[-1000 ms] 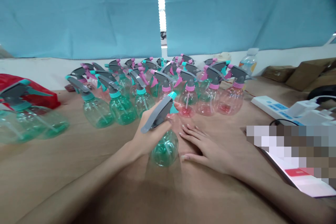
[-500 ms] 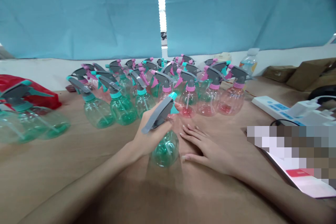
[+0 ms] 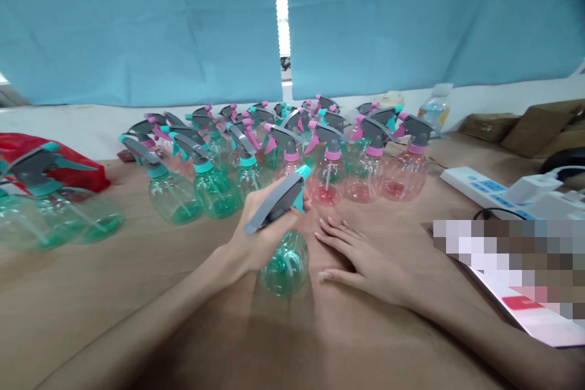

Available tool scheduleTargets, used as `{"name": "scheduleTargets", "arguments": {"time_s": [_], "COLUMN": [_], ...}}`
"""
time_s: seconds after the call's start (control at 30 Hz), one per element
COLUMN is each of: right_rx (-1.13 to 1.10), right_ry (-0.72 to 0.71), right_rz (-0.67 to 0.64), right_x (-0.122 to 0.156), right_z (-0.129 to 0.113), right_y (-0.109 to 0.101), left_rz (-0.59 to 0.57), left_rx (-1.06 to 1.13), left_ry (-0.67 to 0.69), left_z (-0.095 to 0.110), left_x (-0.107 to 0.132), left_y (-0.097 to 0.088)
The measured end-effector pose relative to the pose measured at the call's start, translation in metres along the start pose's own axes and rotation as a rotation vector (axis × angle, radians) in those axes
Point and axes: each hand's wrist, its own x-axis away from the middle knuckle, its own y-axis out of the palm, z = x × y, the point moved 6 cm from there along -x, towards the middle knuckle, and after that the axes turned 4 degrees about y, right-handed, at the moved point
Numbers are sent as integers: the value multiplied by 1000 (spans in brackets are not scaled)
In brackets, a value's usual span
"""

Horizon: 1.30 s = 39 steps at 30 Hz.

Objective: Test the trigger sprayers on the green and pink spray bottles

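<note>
My left hand is wrapped round the neck of a green spray bottle. Its grey head with a turquoise nozzle points away from me, and the fingers cover the collar. Whether the bottle's base touches the table I cannot tell. My right hand lies flat on the brown table, just right of this bottle, fingers spread and holding nothing. Beyond the hands stand several more spray bottles, among them a green one with a turquoise collar and a pink one with a pink collar.
At the far left, green spray bottles stand before a red plastic bag. On the right are a white power strip with plugs, a partly blurred-out flat device, brown cardboard boxes and a clear bottle. Blue cloth hangs behind.
The green spray bottle in my left hand has shifted slightly down and toward me. My right hand stays flat in the same place.
</note>
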Motion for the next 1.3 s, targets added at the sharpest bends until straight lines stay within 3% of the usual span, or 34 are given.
{"name": "scheduleTargets", "arguments": {"time_s": [0.23,0.43,0.77,1.3], "right_rx": [-15,1,-16,-8], "right_ry": [-13,-7,-29,-12], "right_rz": [17,-15,20,0], "right_x": [1,0,0,0], "right_z": [1,-2,-2,0], "right_y": [0,-2,-3,-2], "left_rz": [-25,102,32,29], "left_rx": [51,-13,8,7], "left_ry": [2,-28,-8,-26], "left_z": [1,-10,-5,-9], "left_x": [1,2,0,1], "left_y": [0,-3,2,3]}}
